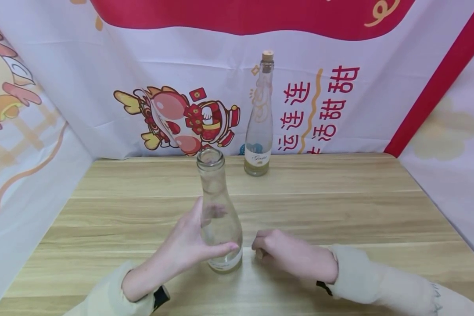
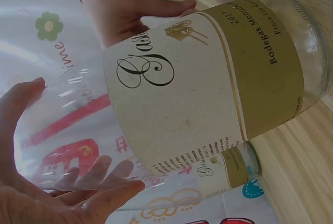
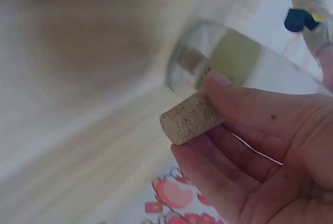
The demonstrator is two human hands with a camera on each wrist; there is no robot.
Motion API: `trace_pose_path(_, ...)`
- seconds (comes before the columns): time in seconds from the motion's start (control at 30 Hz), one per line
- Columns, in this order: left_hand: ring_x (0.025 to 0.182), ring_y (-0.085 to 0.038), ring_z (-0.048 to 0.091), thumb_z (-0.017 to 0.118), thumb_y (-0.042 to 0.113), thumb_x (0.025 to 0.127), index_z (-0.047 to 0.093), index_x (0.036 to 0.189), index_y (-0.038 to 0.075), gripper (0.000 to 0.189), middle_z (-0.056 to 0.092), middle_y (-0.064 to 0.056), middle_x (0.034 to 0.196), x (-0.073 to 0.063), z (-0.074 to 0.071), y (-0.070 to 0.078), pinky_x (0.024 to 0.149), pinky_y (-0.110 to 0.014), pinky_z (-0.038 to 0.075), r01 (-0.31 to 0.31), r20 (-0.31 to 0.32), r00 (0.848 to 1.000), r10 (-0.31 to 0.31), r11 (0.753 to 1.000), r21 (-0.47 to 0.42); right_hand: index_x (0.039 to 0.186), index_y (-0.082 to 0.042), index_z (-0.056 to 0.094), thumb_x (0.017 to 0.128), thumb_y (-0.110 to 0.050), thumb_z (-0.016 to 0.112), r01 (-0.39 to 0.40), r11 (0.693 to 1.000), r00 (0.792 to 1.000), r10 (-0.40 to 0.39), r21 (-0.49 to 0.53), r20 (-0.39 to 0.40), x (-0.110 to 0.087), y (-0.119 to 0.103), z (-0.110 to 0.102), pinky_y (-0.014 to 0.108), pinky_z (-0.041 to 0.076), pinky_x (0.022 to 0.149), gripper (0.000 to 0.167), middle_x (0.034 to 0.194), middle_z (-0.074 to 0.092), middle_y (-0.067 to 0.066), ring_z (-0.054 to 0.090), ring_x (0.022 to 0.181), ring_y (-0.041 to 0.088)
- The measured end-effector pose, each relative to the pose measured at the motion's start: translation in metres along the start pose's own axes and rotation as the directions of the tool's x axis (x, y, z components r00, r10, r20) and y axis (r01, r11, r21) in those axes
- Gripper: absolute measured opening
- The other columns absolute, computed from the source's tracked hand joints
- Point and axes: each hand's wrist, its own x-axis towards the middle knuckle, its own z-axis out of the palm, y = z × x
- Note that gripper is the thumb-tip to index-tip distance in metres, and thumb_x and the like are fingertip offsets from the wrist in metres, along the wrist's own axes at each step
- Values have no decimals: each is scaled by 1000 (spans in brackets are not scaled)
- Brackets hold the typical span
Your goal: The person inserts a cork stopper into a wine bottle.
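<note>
1. Printed cloth (image 1: 79,70): white hanging with red bands, lettering and cartoon figures, standing behind the work surface; similar cloth lines both sides.
2. Table (image 1: 122,210): pale wood-grain top, reaching back to the cloth.
3. Left sleeve (image 1: 110,292) and right sleeve (image 1: 379,281): cream fabric entering from the lower corners, the right marked with dark stitching.
4. Near bottle (image 1: 221,228), 1 of 2: clear glass, roughly upright at the front of the table, mouth uppermost and unstoppered. Whether its base touches the wood cannot be told.
5. Far bottle (image 1: 259,127), 2 of 2: similar clear glass, upright at the table's back edge, just before the cloth.
6. Left hand (image 1: 189,235): gripping the near bottle, thumb across the front and fingers curled round the other side, above the label.
7. Right hand (image 1: 286,252): just right of the near bottle's lower part, thumb and fingers pinching the cork.
8. Label (image 2: 166,83) of the near bottle: off-white above, olive-gold below, bearing black script and "2017".
9. Cork (image 3: 190,117): speckled tan cylinder in the right hand, 1 end projecting from the grip, well below the near bottle's mouth.
10. Stopper (image 1: 267,55): seated in the far bottle's neck, its top protruding.
</note>
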Motion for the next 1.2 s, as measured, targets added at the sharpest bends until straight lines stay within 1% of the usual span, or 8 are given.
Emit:
trace_pose_path(0.2, 106, -17, 56, 83, 29, 64, 38, 124, 14, 76, 61, 1, 111, 0, 0, 0, 91, -39, 47, -14, -4, 1000, 14, 1000, 15, 92, -3, 65, 74, 6, 67, -24, 999, 995, 21, -32, -100, 1, -1, -23, 12, 49, 64, 20, 82, 61, 0, 58, 74, 5)
trace_pose_path(0.33, 106, -16, 56, 83, 28, 64, 38, 124, 13, 76, 61, 1, 110, 0, 0, -1, 90, -39, 47, -30, -8, 1000, 30, 999, 19, 94, -1, 64, 74, 4, 70, -11, 999, 982, 1, -50, -189, 3, -1, -36, 13, 50, 66, 21, 83, 61, 1, 60, 75, 7)
trace_pose_path(0.37, 105, -16, 56, 83, 28, 64, 38, 124, 13, 76, 61, 0, 110, 0, 0, -1, 90, -39, 47, -41, -7, 999, 41, 999, 23, 94, -1, 64, 74, 4, 70, -3, 999, 977, -7, -50, -214, 4, -1, -38, 13, 50, 66, 21, 83, 61, 1, 60, 75, 7)
trace_pose_path(0.53, 105, -14, 56, 83, 26, 63, 37, 125, 14, 78, 61, 2, 111, 0, 0, 1, 90, -38, 47, -20, -3, 1000, 20, 1000, 20, 93, -2, 63, 74, 4, 70, 49, 997, 945, -66, -60, -321, 7, 0, -48, 15, 51, 68, 21, 82, 62, 2, 61, 76, 9)
trace_pose_path(0.77, 106, -13, 55, 84, 26, 62, 37, 125, 15, 79, 61, 3, 110, 0, 0, 2, 91, -37, 46, 16, -6, 1000, -16, 1000, 7, 93, -3, 64, 75, 1, 71, 69, 996, 906, -86, -56, -414, 10, -6, -65, 16, 52, 70, 20, 87, 64, 3, 61, 77, 9)
trace_pose_path(0.93, 106, -13, 55, 84, 26, 62, 38, 124, 15, 78, 61, 3, 110, 1, 0, 1, 92, -37, 46, 18, -5, 1000, -18, 1000, 13, 94, -2, 64, 75, 0, 71, 87, 996, 875, -93, -34, -474, 14, -13, -81, 16, 52, 71, 20, 89, 64, 3, 63, 79, 10)
trace_pose_path(1.1, 107, -15, 55, 84, 28, 62, 38, 124, 15, 78, 60, 3, 111, 0, 0, 1, 92, -38, 46, 16, -6, 1000, -16, 1000, 12, 96, -2, 64, 76, 0, 71, 100, 995, 852, -99, -26, -514, 17, -18, -96, 20, 53, 71, 22, 88, 64, 4, 63, 81, 11)
trace_pose_path(1.2, 107, -15, 55, 84, 28, 62, 38, 124, 15, 79, 60, 3, 111, 0, 0, 1, 92, -39, 46, 9, -4, 1000, -9, 1000, 17, 96, -1, 64, 75, 1, 71, 107, 994, 836, -99, -17, -540, 18, -21, -105, 19, 53, 72, 22, 90, 64, 4, 62, 83, 11)
